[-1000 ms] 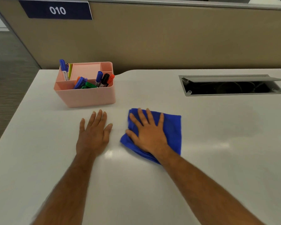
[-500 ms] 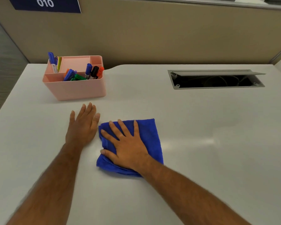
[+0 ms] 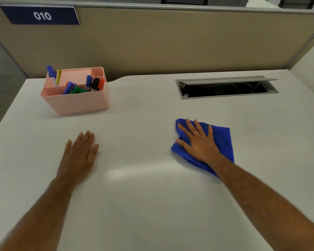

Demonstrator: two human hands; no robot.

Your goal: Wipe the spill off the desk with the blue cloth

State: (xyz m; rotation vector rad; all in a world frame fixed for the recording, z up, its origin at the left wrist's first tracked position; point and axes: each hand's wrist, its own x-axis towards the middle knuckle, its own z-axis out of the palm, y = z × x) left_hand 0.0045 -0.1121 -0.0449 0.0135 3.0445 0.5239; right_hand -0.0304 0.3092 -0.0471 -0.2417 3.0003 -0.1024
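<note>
The blue cloth (image 3: 222, 142) lies folded on the white desk (image 3: 152, 196), right of the middle. My right hand (image 3: 198, 142) presses flat on the cloth with fingers spread, covering its left half. My left hand (image 3: 80, 153) rests palm down on the bare desk to the left, well apart from the cloth and holding nothing. No spill is visible on the desk; only a soft light reflection shows between my arms.
A pink organiser (image 3: 76, 98) with several markers stands at the back left. An open cable hatch (image 3: 227, 87) is sunk into the desk at the back right. A beige partition (image 3: 170, 42) with a "010" sign runs behind.
My right hand has slid the blue cloth to the right, away from my left hand. The left hand has stayed flat in about the same spot.
</note>
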